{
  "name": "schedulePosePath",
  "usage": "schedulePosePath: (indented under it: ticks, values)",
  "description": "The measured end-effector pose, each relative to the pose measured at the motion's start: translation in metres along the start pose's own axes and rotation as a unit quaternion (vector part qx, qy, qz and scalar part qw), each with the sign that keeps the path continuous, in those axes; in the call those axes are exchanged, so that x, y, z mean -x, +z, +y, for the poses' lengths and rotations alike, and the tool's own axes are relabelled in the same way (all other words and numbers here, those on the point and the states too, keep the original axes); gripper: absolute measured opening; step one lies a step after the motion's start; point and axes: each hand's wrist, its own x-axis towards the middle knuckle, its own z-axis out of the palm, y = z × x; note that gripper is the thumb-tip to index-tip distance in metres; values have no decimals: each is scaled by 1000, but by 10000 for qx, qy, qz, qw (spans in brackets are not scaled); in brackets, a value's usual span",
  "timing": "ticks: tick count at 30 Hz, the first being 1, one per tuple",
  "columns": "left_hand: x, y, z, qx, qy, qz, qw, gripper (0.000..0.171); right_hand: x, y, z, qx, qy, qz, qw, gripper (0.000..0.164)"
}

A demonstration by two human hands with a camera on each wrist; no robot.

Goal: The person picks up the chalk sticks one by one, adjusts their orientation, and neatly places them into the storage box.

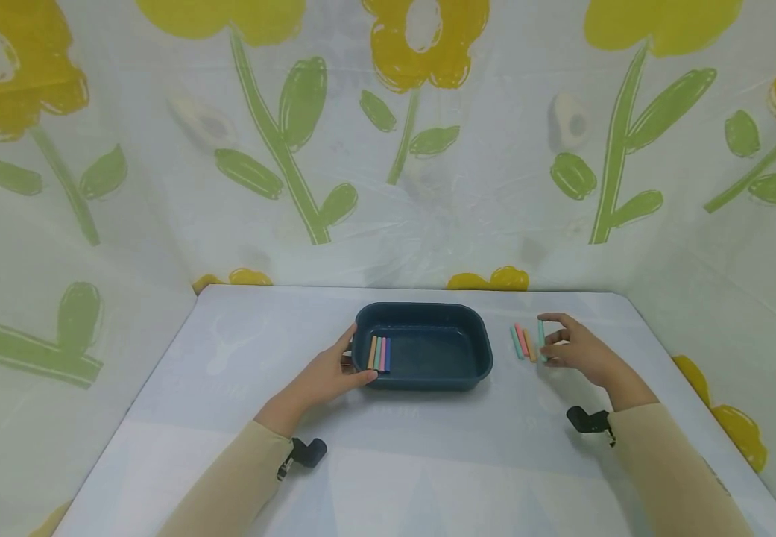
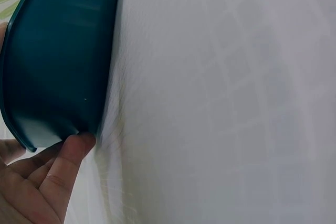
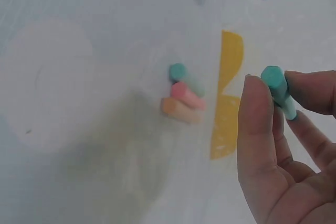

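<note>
A dark teal plastic basin stands on the table. My left hand grips its left end, with the thumb at the near corner; in the left wrist view, fingertips touch the basin's wall. Inside, several chalk sticks in orange, green, pink and blue lie side by side at the left. To the right of the basin, my right hand holds a mint green chalk stick between thumb and fingers, above the table. Beside it lie three more: green, pink and orange.
The white table has its back edge close behind the basin. Flower-printed sheets hang behind it and at both sides. A small black device sits on the left wrist, and another black device on the right.
</note>
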Motion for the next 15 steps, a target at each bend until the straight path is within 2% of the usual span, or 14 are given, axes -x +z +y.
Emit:
schedulePosePath:
  ticks: [7, 15]
  values:
    - [2, -1, 3, 3, -18, 15, 10000, 108, 9, -1, -17, -263, -459, -47, 9986, 75]
    - [3, -1, 6, -37, -52, 26, 10000, 107, 12, 2, -37, -339, -478, -93, 9982, 74]
